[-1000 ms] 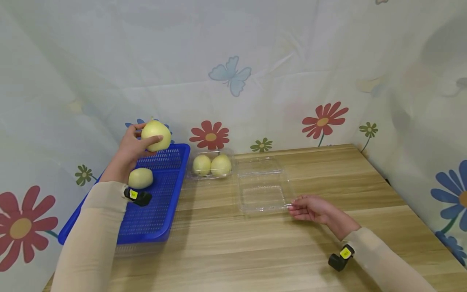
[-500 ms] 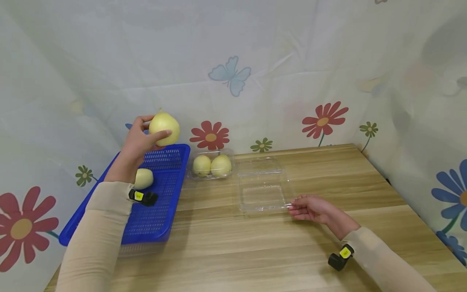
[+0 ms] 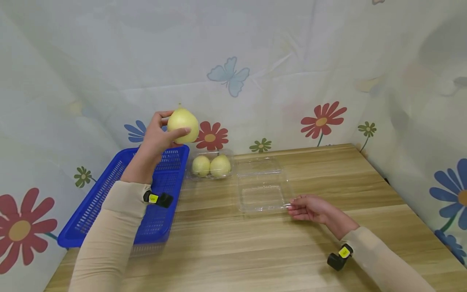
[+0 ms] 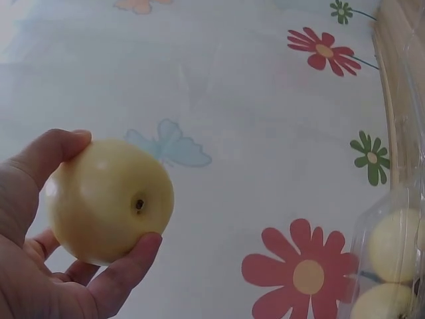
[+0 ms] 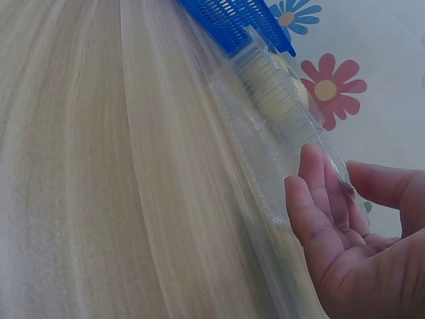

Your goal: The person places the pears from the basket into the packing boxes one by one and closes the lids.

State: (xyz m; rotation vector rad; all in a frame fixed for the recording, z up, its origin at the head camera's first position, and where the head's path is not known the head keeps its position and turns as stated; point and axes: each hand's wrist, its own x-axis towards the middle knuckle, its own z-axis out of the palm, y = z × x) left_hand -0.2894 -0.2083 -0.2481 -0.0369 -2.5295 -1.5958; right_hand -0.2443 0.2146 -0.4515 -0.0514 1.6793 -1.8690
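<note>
In the head view my left hand [image 3: 155,138] grips a pale yellow pear [image 3: 183,125], raised over the back edge of the blue basket. Its stem points up, and the left wrist view shows the dimpled bottom of the pear [image 4: 113,199] between thumb and fingers. My right hand [image 3: 310,209] pinches the near right corner of a clear plastic clamshell box [image 3: 262,196], which lies open on the table with no fruit in it. Thumb and fingers of the right hand [image 5: 365,246] meet at that box's edge in the right wrist view.
A blue slotted basket [image 3: 160,231] stands at the left, partly covered by my left forearm. Between it and the open box sits another clear box [image 3: 230,172] with two pears [image 3: 211,166] inside. A flower-printed curtain [image 3: 277,93] hangs behind the wooden table [image 3: 255,251].
My left hand has carried the pear up and to the right from over the basket. A pear in the basket is now hidden behind my left arm. My right hand stays put.
</note>
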